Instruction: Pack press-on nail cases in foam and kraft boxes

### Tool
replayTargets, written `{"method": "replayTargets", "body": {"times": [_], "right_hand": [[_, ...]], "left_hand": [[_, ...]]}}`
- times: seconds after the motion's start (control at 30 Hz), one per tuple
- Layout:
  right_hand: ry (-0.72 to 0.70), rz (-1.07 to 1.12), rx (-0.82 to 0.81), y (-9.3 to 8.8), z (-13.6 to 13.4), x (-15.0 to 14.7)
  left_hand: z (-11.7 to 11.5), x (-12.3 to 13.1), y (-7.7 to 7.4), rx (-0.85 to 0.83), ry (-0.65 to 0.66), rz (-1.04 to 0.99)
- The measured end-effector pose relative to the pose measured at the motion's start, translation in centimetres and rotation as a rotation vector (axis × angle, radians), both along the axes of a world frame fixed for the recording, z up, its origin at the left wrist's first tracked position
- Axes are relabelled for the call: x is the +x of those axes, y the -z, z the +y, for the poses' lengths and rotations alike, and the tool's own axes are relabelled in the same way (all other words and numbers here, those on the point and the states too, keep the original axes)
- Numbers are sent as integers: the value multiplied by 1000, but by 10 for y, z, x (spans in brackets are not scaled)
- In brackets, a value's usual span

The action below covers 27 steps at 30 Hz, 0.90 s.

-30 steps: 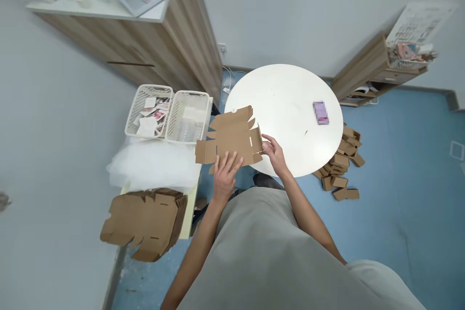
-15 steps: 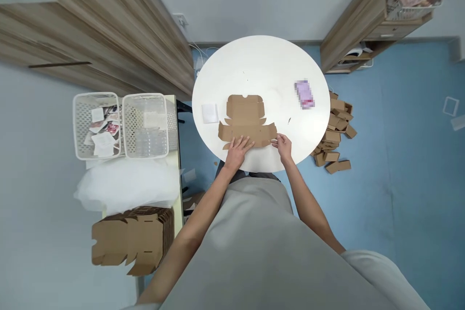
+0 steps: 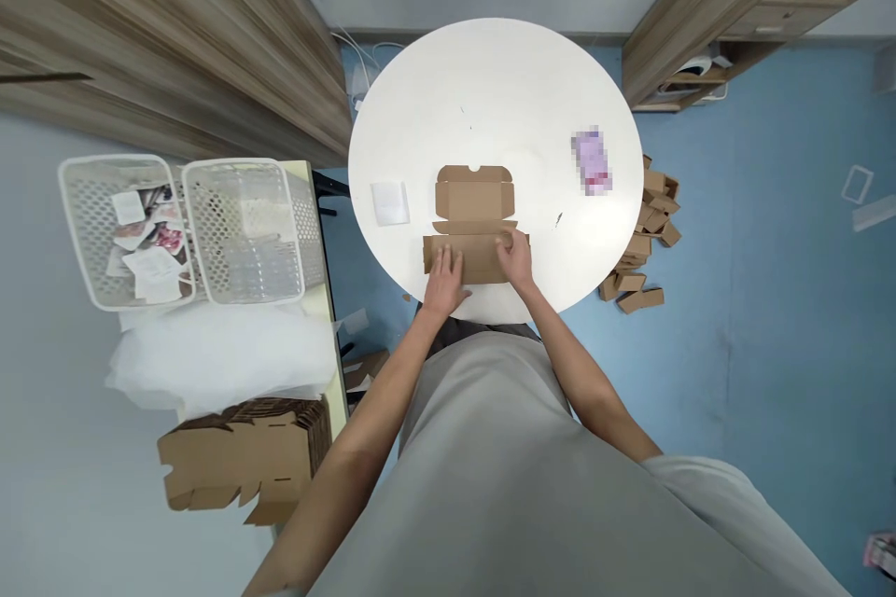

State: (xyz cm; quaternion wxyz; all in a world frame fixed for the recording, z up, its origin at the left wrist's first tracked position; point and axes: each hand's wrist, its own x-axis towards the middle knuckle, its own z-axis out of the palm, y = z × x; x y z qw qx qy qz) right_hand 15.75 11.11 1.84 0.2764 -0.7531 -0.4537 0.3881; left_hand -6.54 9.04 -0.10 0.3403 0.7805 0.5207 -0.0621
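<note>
Cardboard box blank (image 3: 476, 199), partly folded: placed at near middle of round white tabletop (image 3: 490, 84), notched flap to the far side. Left hand (image 3: 442, 287): laid on near left part of blank, fingers spread and released. Right hand (image 3: 518, 261): on right part, fingers curled; whether pinching card, cannot tell from this angle. Left on tabletop: white square sheet (image 3: 390, 203). Right: pixelated purple item (image 3: 592, 160). Right, on floor: small cardboard boxes (image 3: 654, 203). Far left: two white baskets (image 3: 294, 205).
</note>
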Motion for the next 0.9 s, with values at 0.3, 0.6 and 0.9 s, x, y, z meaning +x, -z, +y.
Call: {"method": "replayTargets", "body": {"times": [0.3, 0.6, 0.9], "right_hand": [[-65, -172, -177, 32, 58, -8], [-83, -179, -93, 27, 76, -1], [-391, -267, -154, 17, 76, 7]], "left_hand": [[22, -34, 11, -47, -82, -92], [28, -29, 7, -84, -148, -115], [27, -26, 7, -73, -156, -111]]}}
